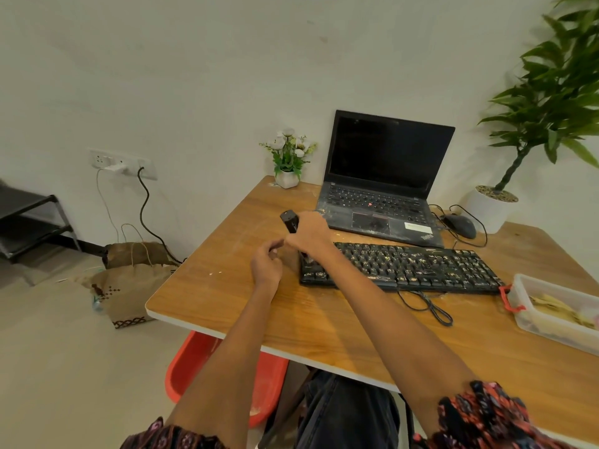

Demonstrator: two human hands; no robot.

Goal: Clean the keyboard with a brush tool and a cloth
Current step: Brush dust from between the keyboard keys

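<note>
A black keyboard (pixel 415 265) speckled with crumbs lies across the wooden table (pixel 324 319). My right hand (pixel 308 233) grips a black brush tool (pixel 289 221) just past the keyboard's left end, the tool's top sticking up to the left. My right forearm crosses over the keyboard's left corner. Left of it my left hand (pixel 266 265) hovers over the table with its fingers curled, and whether it holds anything small cannot be made out. No cloth shows.
An open dusty laptop (pixel 382 179) stands behind the keyboard, with a mouse (pixel 460 225) to its right. A small flower pot (pixel 288 160) sits at the back, a clear plastic box (pixel 557 312) at the right, a tall plant (pixel 531 124) beyond. The keyboard cable (pixel 428 306) loops forward.
</note>
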